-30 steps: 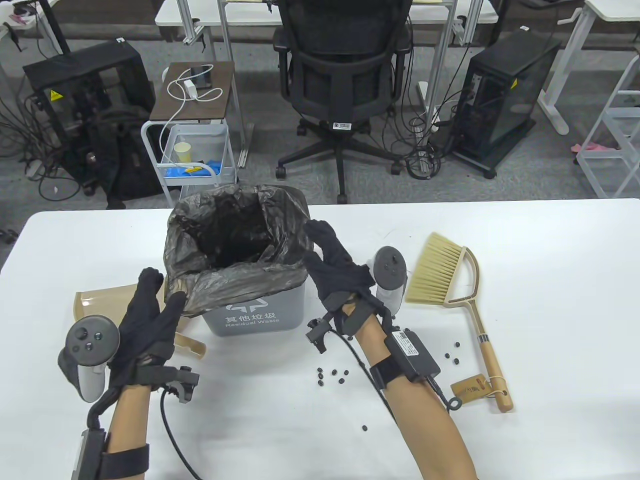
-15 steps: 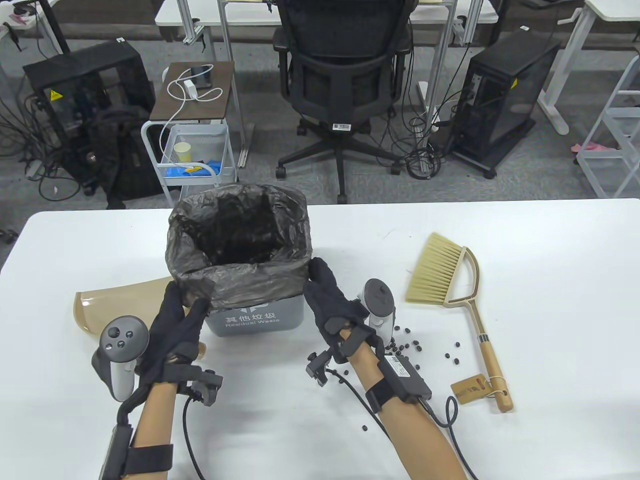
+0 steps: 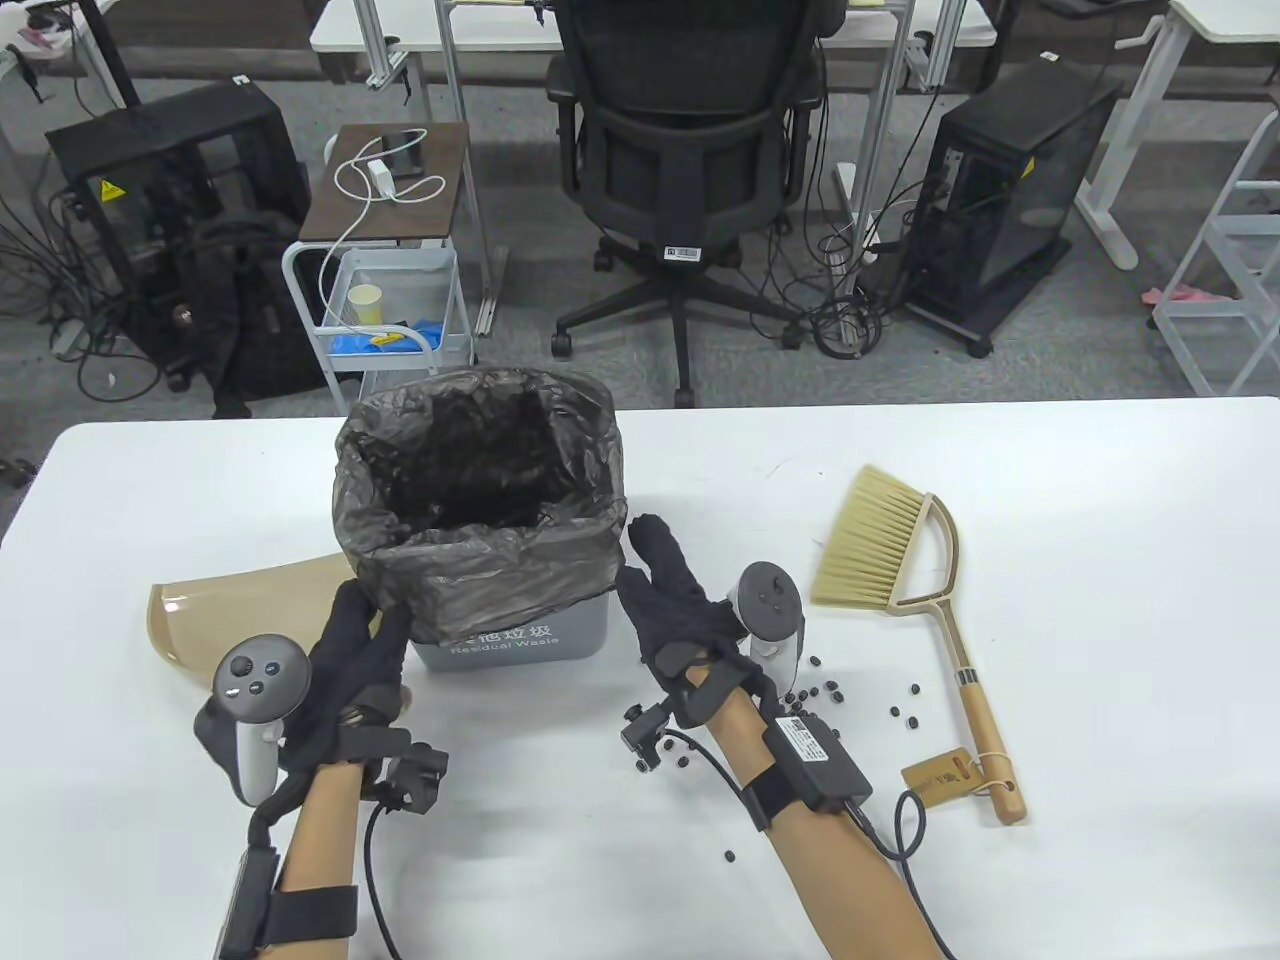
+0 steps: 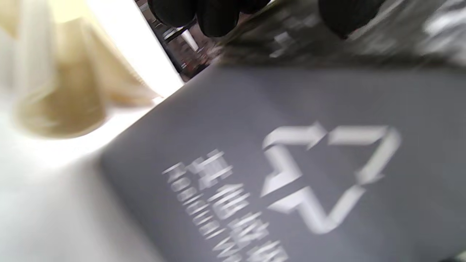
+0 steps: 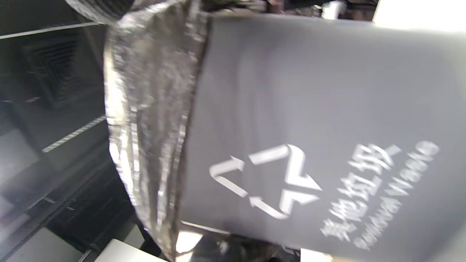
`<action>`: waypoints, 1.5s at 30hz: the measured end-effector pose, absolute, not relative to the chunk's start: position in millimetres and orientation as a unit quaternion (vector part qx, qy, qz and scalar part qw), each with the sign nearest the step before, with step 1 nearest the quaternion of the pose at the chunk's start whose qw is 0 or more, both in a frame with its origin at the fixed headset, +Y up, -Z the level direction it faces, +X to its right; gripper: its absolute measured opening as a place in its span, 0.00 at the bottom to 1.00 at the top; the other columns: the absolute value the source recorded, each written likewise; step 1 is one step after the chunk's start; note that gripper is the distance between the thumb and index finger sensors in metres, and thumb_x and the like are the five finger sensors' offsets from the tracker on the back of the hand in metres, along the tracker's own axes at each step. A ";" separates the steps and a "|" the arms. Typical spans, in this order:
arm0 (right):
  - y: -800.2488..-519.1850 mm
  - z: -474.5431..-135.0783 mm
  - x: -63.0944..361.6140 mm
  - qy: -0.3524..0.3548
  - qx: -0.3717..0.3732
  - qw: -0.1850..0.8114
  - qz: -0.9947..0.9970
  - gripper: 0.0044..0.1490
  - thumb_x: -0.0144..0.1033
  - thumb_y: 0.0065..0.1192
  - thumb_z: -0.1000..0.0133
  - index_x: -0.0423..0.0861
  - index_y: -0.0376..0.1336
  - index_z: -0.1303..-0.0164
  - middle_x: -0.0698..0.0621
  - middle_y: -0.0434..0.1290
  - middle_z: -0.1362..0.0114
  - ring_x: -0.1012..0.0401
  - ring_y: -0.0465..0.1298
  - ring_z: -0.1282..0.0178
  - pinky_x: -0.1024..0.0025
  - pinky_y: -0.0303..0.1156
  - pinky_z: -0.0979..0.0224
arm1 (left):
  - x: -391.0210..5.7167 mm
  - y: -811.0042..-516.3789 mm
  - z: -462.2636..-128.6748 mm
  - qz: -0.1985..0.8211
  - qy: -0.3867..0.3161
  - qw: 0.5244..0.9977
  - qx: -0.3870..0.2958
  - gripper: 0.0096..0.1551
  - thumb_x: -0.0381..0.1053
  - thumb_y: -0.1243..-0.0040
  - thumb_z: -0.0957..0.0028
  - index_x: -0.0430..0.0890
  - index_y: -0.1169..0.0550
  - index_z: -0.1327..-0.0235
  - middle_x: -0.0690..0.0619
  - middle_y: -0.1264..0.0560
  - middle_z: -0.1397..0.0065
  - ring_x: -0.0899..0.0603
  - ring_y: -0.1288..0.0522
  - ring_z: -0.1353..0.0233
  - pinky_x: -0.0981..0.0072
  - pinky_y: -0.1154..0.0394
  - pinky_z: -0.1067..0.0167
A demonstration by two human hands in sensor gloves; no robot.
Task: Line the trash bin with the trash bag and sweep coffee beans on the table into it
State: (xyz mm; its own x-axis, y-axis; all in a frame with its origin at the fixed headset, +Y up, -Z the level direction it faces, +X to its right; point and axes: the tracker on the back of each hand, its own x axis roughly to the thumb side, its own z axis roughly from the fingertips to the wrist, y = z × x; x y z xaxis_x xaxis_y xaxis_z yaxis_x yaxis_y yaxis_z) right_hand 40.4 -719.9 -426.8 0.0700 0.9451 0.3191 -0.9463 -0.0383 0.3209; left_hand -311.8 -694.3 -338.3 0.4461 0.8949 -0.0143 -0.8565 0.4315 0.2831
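Observation:
The grey trash bin (image 3: pixel 520 645) stands left of the table's middle, and the dark trash bag (image 3: pixel 480 565) is folded over its rim and hangs down its front. My left hand (image 3: pixel 375 615) pinches the bag's lower hem at the bin's front left corner. In the left wrist view its fingertips (image 4: pixel 204 16) sit on the bag film (image 4: pixel 327 47) above the bin's printed face (image 4: pixel 291 163). My right hand (image 3: pixel 645 555) lies with straight fingers against the bin's right side and holds nothing. Coffee beans (image 3: pixel 820 690) are scattered right of that wrist. The right wrist view shows the bag (image 5: pixel 153 109) and bin (image 5: pixel 327 109).
A tan dustpan (image 3: pixel 230 605) lies left of the bin, partly under my left hand, and shows blurred in the left wrist view (image 4: pixel 62 98). A brush (image 3: pixel 890 550) with a wooden handle (image 3: pixel 985 725) lies on the right. Loose beans (image 3: pixel 732 857) sit near the front edge.
Both hands have come down and toward me along the bin's sides. The bag's hem now hangs lower over the front and covers the recycling mark.

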 end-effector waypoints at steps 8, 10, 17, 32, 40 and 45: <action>-729.7 -417.3 22.8 0.026 0.263 0.654 0.709 0.52 0.60 0.49 0.43 0.52 0.28 0.23 0.45 0.33 0.16 0.43 0.30 0.20 0.46 0.29 0.24 | -281.6 -678.4 -346.9 0.448 0.052 0.888 0.090 0.65 0.73 0.43 0.41 0.40 0.63 0.17 0.39 0.56 0.10 0.30 0.52 0.13 0.28 0.57 0.22; -740.8 -418.1 23.5 0.045 0.251 0.663 0.704 0.52 0.59 0.49 0.43 0.51 0.29 0.23 0.45 0.33 0.16 0.43 0.31 0.20 0.46 0.29 0.24 | -280.3 -683.0 -350.6 0.449 0.065 0.886 0.092 0.64 0.71 0.42 0.40 0.39 0.63 0.17 0.38 0.56 0.10 0.30 0.52 0.13 0.28 0.57 0.22; -759.9 -423.8 26.0 0.079 0.239 0.648 0.718 0.52 0.59 0.49 0.43 0.51 0.29 0.23 0.44 0.34 0.16 0.42 0.31 0.19 0.46 0.29 0.24 | -284.0 -688.3 -348.7 0.459 0.070 0.880 0.103 0.58 0.67 0.41 0.38 0.41 0.57 0.15 0.40 0.51 0.10 0.30 0.49 0.14 0.28 0.56 0.22; -659.6 -410.3 120.7 -0.050 0.225 0.479 0.847 0.55 0.60 0.59 0.45 0.48 0.36 0.21 0.41 0.40 0.16 0.42 0.32 0.19 0.45 0.28 0.24 | -261.3 -643.4 -298.8 0.326 -0.015 0.921 0.214 0.56 0.68 0.38 0.40 0.43 0.52 0.15 0.41 0.47 0.10 0.31 0.46 0.15 0.29 0.55 0.22; -662.5 -397.0 235.2 -0.037 0.017 0.296 0.954 0.56 0.61 0.59 0.46 0.47 0.36 0.21 0.40 0.42 0.16 0.40 0.34 0.19 0.43 0.29 0.24 | -193.4 -645.3 -284.9 0.235 -0.116 0.950 0.168 0.54 0.70 0.40 0.40 0.42 0.48 0.14 0.41 0.41 0.12 0.32 0.40 0.16 0.29 0.49 0.22; -700.5 -385.3 293.8 -0.033 -0.104 0.283 0.953 0.52 0.59 0.61 0.47 0.47 0.42 0.22 0.39 0.51 0.18 0.38 0.48 0.21 0.41 0.40 0.24 | -159.7 -670.8 -295.3 0.194 -0.136 0.964 0.118 0.53 0.70 0.41 0.40 0.43 0.46 0.14 0.41 0.40 0.12 0.32 0.39 0.17 0.29 0.48 0.23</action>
